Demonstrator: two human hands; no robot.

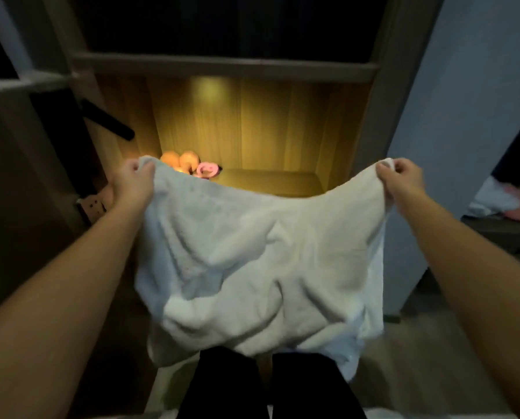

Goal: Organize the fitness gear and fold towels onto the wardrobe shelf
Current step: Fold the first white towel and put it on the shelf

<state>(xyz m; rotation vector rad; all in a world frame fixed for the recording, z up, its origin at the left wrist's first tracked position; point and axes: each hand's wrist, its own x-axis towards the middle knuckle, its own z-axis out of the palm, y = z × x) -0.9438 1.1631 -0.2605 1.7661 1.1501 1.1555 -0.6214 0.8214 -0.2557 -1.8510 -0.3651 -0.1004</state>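
Holding up a white towel [252, 252] by its two top corners before the lit wardrobe shelf [271, 179] — pinched at one corner in the curled fingers of the left hand [135, 182], at the other in those of the right hand [400, 179]. Spread wide, sagging along the top edge, hanging crumpled in the air in front of the shelf and touching nothing on it. Judged as the opening of the folding step: no crease made yet. Lying toward the shelf's back left corner, orange rounded gear [180, 160] with a pink piece [207, 170] just beside it, partly hidden behind the towel's top edge. Next, most likely, bringing the two corners together to halve the cloth — calling for matched edges and a smoothed face, then setting it down on the shelf's bare right side, apart from the gear.
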